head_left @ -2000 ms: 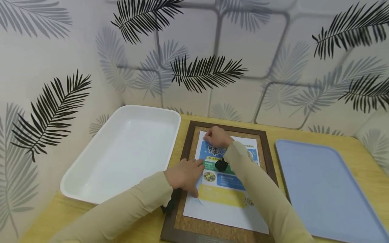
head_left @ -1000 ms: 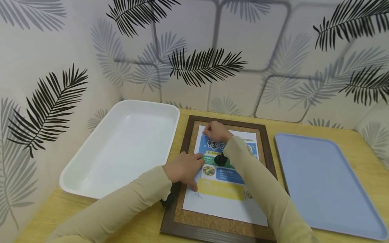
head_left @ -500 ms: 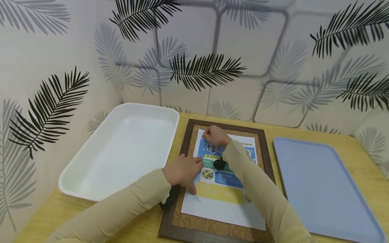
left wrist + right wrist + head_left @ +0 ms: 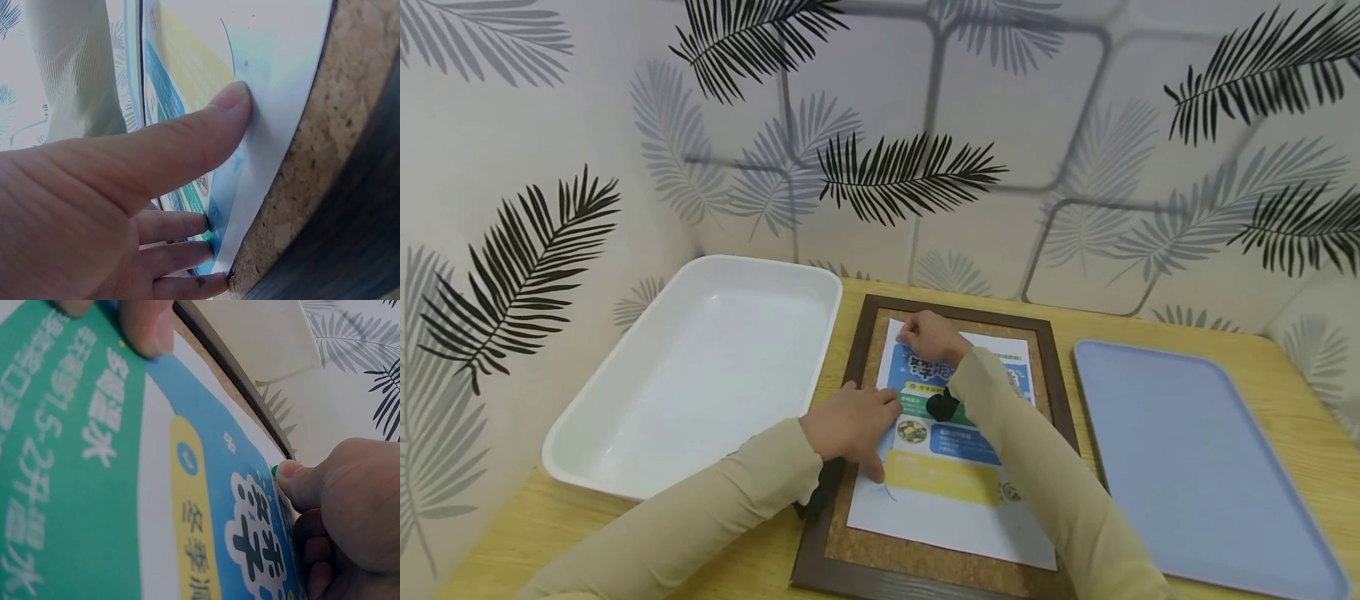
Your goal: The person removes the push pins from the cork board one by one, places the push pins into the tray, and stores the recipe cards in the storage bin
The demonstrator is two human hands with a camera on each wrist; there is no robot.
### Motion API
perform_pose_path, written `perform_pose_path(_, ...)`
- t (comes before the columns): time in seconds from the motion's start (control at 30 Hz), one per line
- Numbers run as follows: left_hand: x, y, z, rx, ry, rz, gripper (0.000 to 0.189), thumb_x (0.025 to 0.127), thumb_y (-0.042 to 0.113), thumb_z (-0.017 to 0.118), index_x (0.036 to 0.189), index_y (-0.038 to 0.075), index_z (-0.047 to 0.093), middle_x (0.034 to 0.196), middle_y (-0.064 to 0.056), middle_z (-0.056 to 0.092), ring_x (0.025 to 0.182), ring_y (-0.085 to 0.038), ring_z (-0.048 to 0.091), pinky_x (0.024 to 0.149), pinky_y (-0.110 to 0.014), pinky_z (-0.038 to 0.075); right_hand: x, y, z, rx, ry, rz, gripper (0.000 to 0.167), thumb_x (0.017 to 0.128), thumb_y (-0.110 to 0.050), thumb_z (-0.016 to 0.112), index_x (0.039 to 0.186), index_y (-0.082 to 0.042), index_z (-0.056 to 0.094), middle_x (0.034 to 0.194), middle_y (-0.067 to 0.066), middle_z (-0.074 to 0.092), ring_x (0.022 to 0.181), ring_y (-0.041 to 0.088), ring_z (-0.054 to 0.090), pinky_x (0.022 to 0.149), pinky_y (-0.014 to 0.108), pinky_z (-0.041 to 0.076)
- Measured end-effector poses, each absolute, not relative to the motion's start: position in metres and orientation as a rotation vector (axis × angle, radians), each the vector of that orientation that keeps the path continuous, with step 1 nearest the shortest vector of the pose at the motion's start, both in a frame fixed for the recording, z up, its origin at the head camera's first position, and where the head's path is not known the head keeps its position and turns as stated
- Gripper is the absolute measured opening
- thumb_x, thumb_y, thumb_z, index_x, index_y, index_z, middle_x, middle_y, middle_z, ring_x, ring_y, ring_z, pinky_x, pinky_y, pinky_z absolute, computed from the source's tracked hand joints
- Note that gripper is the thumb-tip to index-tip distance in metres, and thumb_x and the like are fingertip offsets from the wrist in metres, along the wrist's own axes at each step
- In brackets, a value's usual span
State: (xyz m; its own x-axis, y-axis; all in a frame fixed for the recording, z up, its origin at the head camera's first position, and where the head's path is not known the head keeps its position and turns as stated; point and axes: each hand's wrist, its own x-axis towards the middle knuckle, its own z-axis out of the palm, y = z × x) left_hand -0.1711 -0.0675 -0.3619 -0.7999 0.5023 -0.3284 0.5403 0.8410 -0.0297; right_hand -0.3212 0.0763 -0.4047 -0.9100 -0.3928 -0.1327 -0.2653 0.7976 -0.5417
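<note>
A printed poster (image 4: 951, 529) in blue, green and yellow lies on a cork board (image 4: 917, 556) with a dark brown frame. My left hand (image 4: 852, 423) rests spread on the poster's left edge, thumb and fingers pressing the paper, as the left wrist view shows up close. At the poster's upper left corner is my right hand (image 4: 934, 337), its fingers curled. In the right wrist view the thumb and fingers pinch a small green push pin (image 4: 275, 470) against that corner; most of the pin is hidden behind the thumb.
A deep white tray (image 4: 700, 375) stands left of the board. On the right lies a flat light blue tray (image 4: 1195, 458). Both share the wooden table (image 4: 512, 550), which meets a leaf-patterned wall at the back.
The camera view shifts slightly up and down. Both hands keep their places on the poster, and nothing else has visibly moved.
</note>
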Motion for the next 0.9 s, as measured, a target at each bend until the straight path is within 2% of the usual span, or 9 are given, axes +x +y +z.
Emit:
perform_pose_path(0.3, -0.17, -0.066, -0.361, 0.783, 2.714, -0.142, 0.087, 0.07, 0.05, 0.083, 0.14, 0.011, 0.049, 0.151, -0.005, 0.042, 0.134, -0.024, 0.046, 0.108, -0.044, 0.038, -0.322, 0.079, -0.404, -0.504, 2.7, -0.848, 0.022, 0.1, -0.02, 0.052, 0.1, -0.002, 0.066, 0.089, 0.008, 0.064, 0.07, 0.015, 0.055, 0.07, 0.028, 0.047)
perform_pose_path(0.53, -0.169, -0.067, -0.361, 0.787, 2.713, -0.156, 0.088, 0.07, 0.051, 0.082, 0.141, 0.01, 0.048, 0.151, -0.005, 0.042, 0.133, -0.024, 0.047, 0.107, -0.042, 0.04, -0.322, 0.082, -0.405, -0.529, 2.65, -0.94, 0.022, 0.1, -0.018, 0.052, 0.094, -0.002, 0.066, 0.081, 0.006, 0.06, 0.065, 0.013, 0.05, 0.065, 0.025, 0.043)
perform_pose_path(0.9, -0.17, -0.067, -0.361, 0.775, 2.71, -0.166, 0.09, 0.07, 0.051, 0.082, 0.143, 0.011, 0.046, 0.151, -0.004, 0.041, 0.135, -0.024, 0.045, 0.109, -0.043, 0.038, -0.317, 0.088, -0.403, -0.576, 2.63, -1.022, 0.021, 0.1, -0.015, 0.052, 0.097, 0.001, 0.066, 0.088, 0.01, 0.063, 0.069, 0.014, 0.053, 0.068, 0.025, 0.044)
